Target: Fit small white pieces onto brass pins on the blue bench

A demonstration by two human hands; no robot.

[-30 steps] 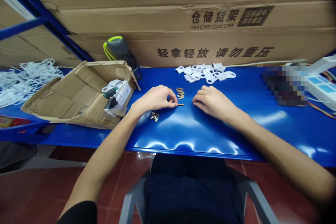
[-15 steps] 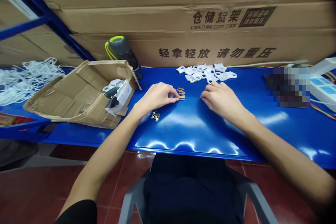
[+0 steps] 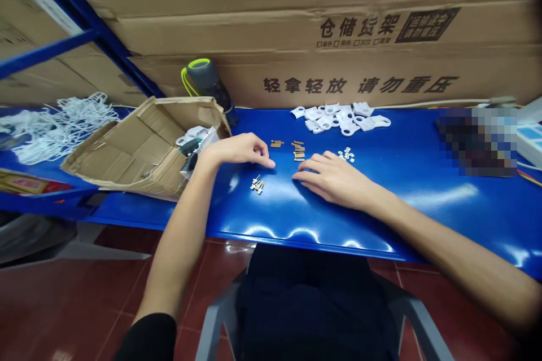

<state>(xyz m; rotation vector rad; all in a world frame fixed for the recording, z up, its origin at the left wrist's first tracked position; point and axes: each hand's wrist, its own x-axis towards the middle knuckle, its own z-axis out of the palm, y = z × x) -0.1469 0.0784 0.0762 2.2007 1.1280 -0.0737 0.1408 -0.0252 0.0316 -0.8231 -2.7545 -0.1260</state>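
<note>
My left hand (image 3: 243, 149) hovers over the blue table, its thumb and fingers apart with nothing visible in them. Close by lie a small group of brass-coloured strips (image 3: 277, 144) and, nearer the front edge, a little pile of metal pieces with thin pins (image 3: 257, 185). My right hand (image 3: 328, 177) is low over the table with its fingers loosely stretched out, seemingly holding nothing. Just beyond its fingertips sits a second cluster of brass-coloured strips (image 3: 298, 154). Several tiny whitish pieces (image 3: 347, 154) lie behind the right hand.
White plastic pieces with round holes (image 3: 342, 117) are heaped at the back. An open cardboard box (image 3: 105, 152) with bagged items stands left, before a dark bottle (image 3: 212, 84). White cords (image 3: 71, 124) lie far left; a power strip (image 3: 529, 138) is far right.
My left hand has drawn back left from the brass-coloured strips, its pinch loosened. My right hand has moved left towards them, uncovering the tiny whitish pieces. The view has shifted slightly.
</note>
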